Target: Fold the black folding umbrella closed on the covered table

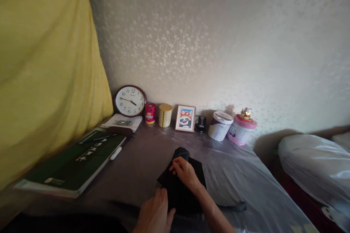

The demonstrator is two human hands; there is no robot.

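Note:
A black cloth piece lies on the table in front of me, with a rounded, rolled-looking end at its far side and angular flaps to the left and right. Its exact kind I cannot make out. My right hand rests on its upper part, fingers curled and pinched against the fabric. At the near left edge of the cloth is my left hand, its fingers bent over the edge and the thumb below. A dark narrow end sticks out on the table to the right.
A grey sheet covers the table. At left lie a green book and a white marker. Along the wall stand a clock, cans, a panda picture frame and tubs. A yellow curtain hangs left.

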